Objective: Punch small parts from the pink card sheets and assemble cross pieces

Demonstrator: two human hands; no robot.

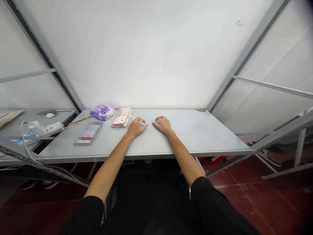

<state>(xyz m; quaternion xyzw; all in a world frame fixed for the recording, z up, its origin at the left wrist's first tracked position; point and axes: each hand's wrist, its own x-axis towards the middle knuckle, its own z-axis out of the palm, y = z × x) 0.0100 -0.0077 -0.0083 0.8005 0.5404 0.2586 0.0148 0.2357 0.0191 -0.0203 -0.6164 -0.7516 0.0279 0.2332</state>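
Note:
My left hand [137,126] rests on the grey tabletop [195,133], its thumb spread from slightly bent fingers and nothing held. A short way to its right, my right hand [162,124] lies on the same surface, also with thumb apart and no object in it. Closest to my left hand is a small stack of paper packets [121,117], the top one partly white and red, in a clear sleeve. Behind and left of that stack sits a purple and white soft pack [102,112], which looks like tissues.
A blurred-out flat item [88,133] lies at the table's left. A power strip [52,128] with a white plug stands on the neighbouring left table. Metal frame posts [221,80] rise at both back corners, against a white wall [156,58]. A dark round piece [201,110] lies at the back right.

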